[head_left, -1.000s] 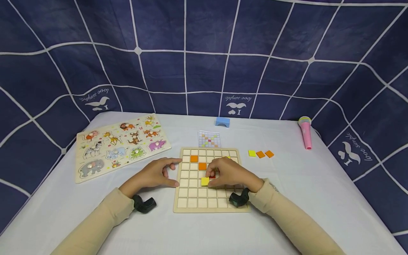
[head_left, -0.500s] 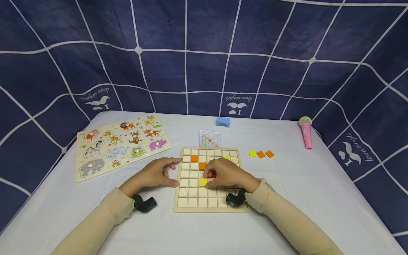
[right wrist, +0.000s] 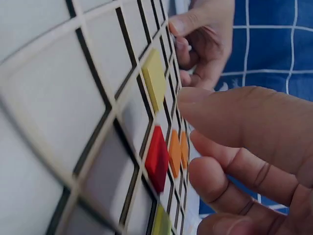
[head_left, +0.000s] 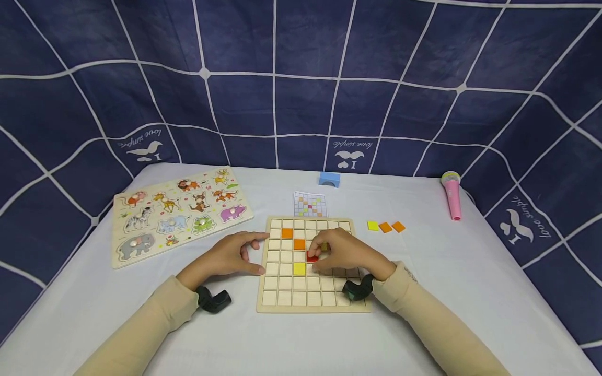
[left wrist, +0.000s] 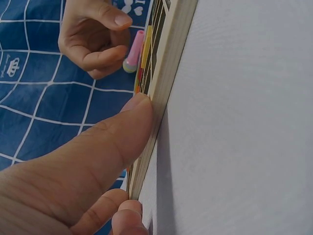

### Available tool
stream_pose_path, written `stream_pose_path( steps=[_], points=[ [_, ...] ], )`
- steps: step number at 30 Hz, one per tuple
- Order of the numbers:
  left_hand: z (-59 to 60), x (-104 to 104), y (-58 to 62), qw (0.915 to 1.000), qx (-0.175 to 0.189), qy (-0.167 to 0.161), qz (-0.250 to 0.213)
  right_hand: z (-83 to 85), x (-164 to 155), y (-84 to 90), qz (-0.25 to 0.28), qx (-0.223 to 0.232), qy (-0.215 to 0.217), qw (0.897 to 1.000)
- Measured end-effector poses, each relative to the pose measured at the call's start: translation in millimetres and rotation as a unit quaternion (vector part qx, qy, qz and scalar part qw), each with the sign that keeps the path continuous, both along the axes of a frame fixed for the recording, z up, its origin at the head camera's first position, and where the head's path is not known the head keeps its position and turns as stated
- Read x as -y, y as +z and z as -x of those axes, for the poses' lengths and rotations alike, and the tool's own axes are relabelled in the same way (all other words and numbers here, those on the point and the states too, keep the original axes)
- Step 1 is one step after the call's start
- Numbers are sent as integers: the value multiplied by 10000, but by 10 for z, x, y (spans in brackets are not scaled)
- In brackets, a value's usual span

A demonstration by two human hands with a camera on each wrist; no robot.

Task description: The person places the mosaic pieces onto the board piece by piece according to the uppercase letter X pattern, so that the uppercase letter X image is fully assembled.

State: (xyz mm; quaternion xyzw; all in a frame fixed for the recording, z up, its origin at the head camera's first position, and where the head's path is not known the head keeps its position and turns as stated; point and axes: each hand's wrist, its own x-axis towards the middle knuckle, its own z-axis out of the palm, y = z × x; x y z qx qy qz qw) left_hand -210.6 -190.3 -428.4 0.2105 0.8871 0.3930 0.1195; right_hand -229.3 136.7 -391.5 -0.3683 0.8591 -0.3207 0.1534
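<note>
A wooden grid board (head_left: 277, 298) lies flat, with several coloured square tiles in its cells. My left hand (head_left: 230, 255) is at its left side, thumb and index fingertip touching the edge; in the left wrist view the thumb (left wrist: 117, 134) presses the board's side. Over the middle, my right hand (head_left: 345, 253) holds nothing, its thumb and fingers apart. Left of that thumb sits a yellow tile (head_left: 299, 269). A red tile (head_left: 311, 257) is close to the right fingertips, and two orange tiles (head_left: 299, 244) run diagonally beyond it. Another yellow tile (right wrist: 161, 223) shows in the right wrist view.
A printed pattern card (head_left: 309, 204) touches the board's far edge, with a blue arch block (head_left: 329, 179) behind. Loose yellow and orange tiles (head_left: 385, 227) lie to the right, and a pink toy microphone (head_left: 452, 196) farther off. An animal peg puzzle (head_left: 181, 214) lies at left.
The right hand set the yellow tile down into a cell, let go of it and drew back slightly to the right. The left hand stayed at the board's edge.
</note>
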Motion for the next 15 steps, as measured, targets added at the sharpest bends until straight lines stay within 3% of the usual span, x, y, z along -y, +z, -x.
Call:
stream_pose_path(
  steps=[7,15],
  points=[
    [5,-4,-7,10000,-6,-17,-18,58,-274,-35,631,311,-131,9974],
    [1,-6,9,10000,32,-3,-10,123,-586,-46,1009,314,-738,9917]
  ],
)
